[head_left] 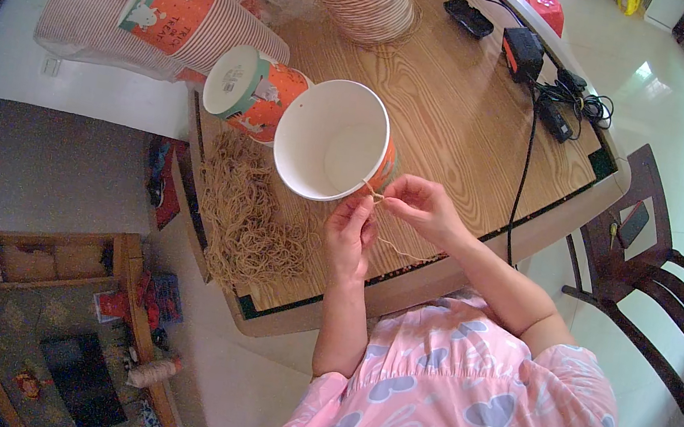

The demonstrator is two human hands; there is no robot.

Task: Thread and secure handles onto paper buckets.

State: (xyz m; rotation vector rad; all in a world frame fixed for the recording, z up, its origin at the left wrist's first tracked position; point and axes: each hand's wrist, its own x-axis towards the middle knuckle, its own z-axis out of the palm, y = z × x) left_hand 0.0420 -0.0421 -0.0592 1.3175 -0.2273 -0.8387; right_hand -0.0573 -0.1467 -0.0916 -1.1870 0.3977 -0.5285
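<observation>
A white-lined paper bucket (296, 134) with an orange outside stands on the wooden table, its mouth facing up. At its near right rim, my left hand (350, 236) pinches a thin tan twine (378, 197). My right hand (424, 211) grips the same twine just to the right, fingertips close to the left hand's. A loose end of it trails below toward the table's edge. Left of the hands lies a tangled heap of tan twine strands (250, 219). Behind the bucket, another orange paper bucket (268, 102) shows its white base with a printed label.
Nested orange buckets (186, 20) lie at the back left beside plastic-wrapped stacks (96, 17). One more stack (365, 5) stands at the back. Black adapters and cables (560, 100) sit along the right side, a cord hanging over the table's edge. A dark chair (655, 263) stands right.
</observation>
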